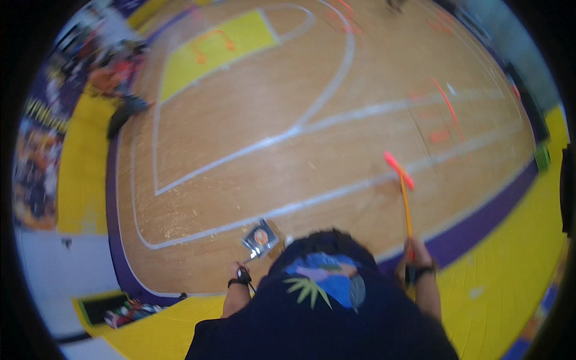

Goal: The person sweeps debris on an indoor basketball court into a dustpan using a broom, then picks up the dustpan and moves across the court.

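Note:
My right hand (418,253) grips the orange-yellow stick (407,204) of a broom. Its pinkish-red head (399,170) is out ahead of me, by a white court line. At my left side, my left hand (241,271) is closed around the thin handle of a dark dustpan (265,227). Something round and orange shows in the middle of the pan, too blurred to name. My dark shirt with a colourful print (333,288) fills the bottom centre between both hands.
Pale bits (175,225) lie scattered on the wooden court floor (252,180) at left. A person (112,76) is at the upper left, beside yellow padding (85,180). A green basket-like object (542,157) stands at far right. Yellow matting (495,288) borders the near side.

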